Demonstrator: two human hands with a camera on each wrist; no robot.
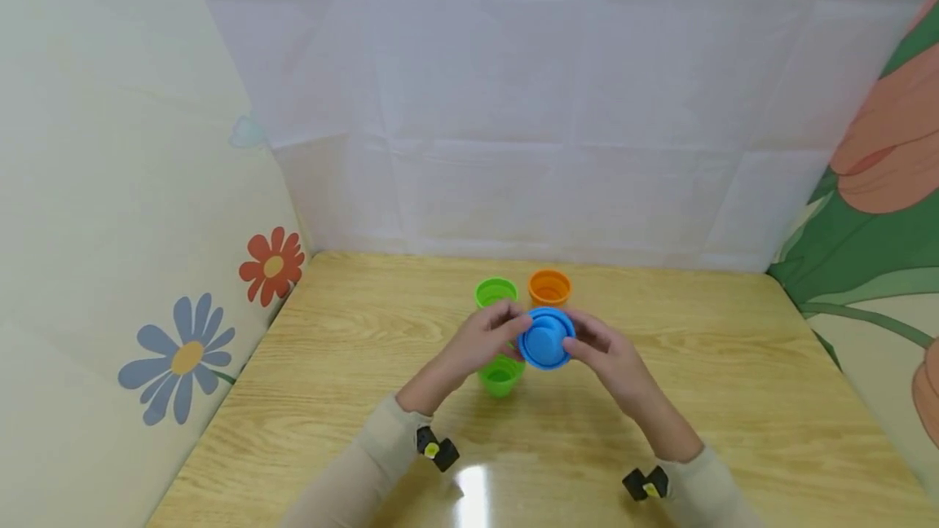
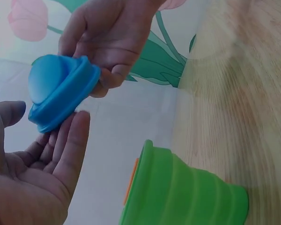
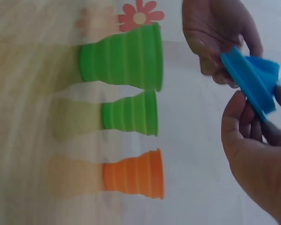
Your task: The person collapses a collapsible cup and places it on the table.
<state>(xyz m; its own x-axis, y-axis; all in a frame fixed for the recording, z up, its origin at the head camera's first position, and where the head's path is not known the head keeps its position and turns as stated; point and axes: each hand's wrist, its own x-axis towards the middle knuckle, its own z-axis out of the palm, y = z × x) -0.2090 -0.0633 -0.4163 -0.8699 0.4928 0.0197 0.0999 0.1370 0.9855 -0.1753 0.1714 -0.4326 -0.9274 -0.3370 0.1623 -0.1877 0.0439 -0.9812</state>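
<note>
A blue collapsible cup (image 1: pixel 546 340), folded down to a short ringed shape, is held tilted above the table between both hands. My right hand (image 1: pixel 612 365) pinches its rim, thumb on the near face and fingers behind, as the right wrist view shows. On the other side is my left hand (image 1: pixel 477 341). Its fingers touch the cup's edge from below, while the thumb (image 2: pixel 11 112) stands slightly apart from it in the left wrist view. Below the left hand stands a green cup (image 1: pixel 500 381), partly hidden by that hand in the head view.
Behind the hands, a smaller green cup (image 3: pixel 131 113) and an orange cup (image 1: pixel 549 288) stand upright side by side on the wooden table (image 1: pixel 337 365). A white cloth (image 1: pixel 469 104) hangs along the far edge, with flower-printed panels (image 1: pixel 187 357) on both sides.
</note>
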